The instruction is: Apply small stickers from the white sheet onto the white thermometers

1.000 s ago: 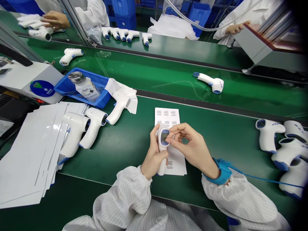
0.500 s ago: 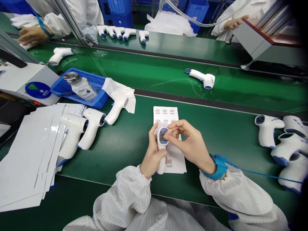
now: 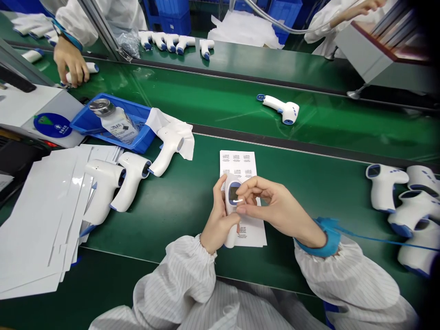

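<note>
My left hand (image 3: 220, 215) is wrapped around a white infrared thermometer (image 3: 231, 233), which it holds upright with the blue-rimmed screen (image 3: 234, 192) facing me. My right hand (image 3: 268, 199) is closed in a pinch at the lower right of that screen. A small shiny clear film (image 3: 238, 201) shows at the fingertips; its full outline cannot be made out. Under the thermometer lies a white sheet of printed labels (image 3: 252, 229), partly covered by both hands. A blue wrist strap (image 3: 328, 237) with a cord circles my right wrist.
Thermometers (image 3: 168, 146) stand to the left beside a paper stack (image 3: 41, 220) and a blue tray (image 3: 144, 143) holding a bottle (image 3: 118, 123). More thermometers (image 3: 385, 185) cluster at right. One thermometer (image 3: 290, 112) lies on the green belt (image 3: 206, 101). A co-worker's hand (image 3: 70, 62) grips another beyond.
My right hand's fingertips have moved slightly down the screen, and a clear glint now shows there. The belt thermometer has shifted left. A co-worker's hand has come onto the thermometer at upper left.
</note>
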Demonstrator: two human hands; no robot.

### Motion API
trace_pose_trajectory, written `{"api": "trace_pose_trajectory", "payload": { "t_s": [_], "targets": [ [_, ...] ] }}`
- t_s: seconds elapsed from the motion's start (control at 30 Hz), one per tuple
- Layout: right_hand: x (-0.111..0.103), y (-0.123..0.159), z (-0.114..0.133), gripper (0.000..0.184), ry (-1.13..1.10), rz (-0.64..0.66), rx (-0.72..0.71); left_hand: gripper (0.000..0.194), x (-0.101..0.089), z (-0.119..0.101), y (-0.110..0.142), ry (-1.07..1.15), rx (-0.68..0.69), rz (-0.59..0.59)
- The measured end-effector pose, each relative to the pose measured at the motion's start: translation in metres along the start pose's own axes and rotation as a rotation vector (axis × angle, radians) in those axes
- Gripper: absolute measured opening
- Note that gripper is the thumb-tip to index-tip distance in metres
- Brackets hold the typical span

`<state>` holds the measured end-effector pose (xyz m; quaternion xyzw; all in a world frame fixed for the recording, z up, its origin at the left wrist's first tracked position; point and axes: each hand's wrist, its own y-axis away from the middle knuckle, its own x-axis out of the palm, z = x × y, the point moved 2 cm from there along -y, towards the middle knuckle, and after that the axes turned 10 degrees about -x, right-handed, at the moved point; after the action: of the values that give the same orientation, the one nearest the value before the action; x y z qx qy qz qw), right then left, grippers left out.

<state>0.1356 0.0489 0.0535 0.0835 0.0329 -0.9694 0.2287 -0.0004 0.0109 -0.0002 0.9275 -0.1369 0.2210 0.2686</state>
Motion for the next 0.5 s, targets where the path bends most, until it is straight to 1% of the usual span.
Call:
{"api": "trace_pose_trajectory", "payload": {
  "t_s": [0.07,0.13,0.23,0.4,0.5],
  "targets": [
    [0.0007,-0.0002,-0.0027,0.016,0.08,-0.085,-0.051,0.09,-0.0012,0.0007,-0.0001,-0.031,-0.01,-0.013],
    [0.0016,-0.0003,-0.0055,0.017,0.15,-0.141,-0.102,0.09,-0.002,0.0011,-0.0003,-0.042,-0.01,-0.019],
    [0.0031,-0.0005,-0.0082,0.018,0.2,-0.164,-0.142,0.089,-0.0019,0.0012,-0.0009,-0.028,0.003,-0.02],
    [0.0042,-0.0005,-0.0084,0.018,0.225,-0.217,-0.169,0.09,-0.0002,0.0006,-0.0016,-0.019,0.016,-0.026],
    [0.0042,-0.0004,-0.0077,0.018,0.228,-0.216,-0.176,0.091,0.0004,-0.0001,-0.0013,-0.02,0.021,-0.027]
  ]
}}
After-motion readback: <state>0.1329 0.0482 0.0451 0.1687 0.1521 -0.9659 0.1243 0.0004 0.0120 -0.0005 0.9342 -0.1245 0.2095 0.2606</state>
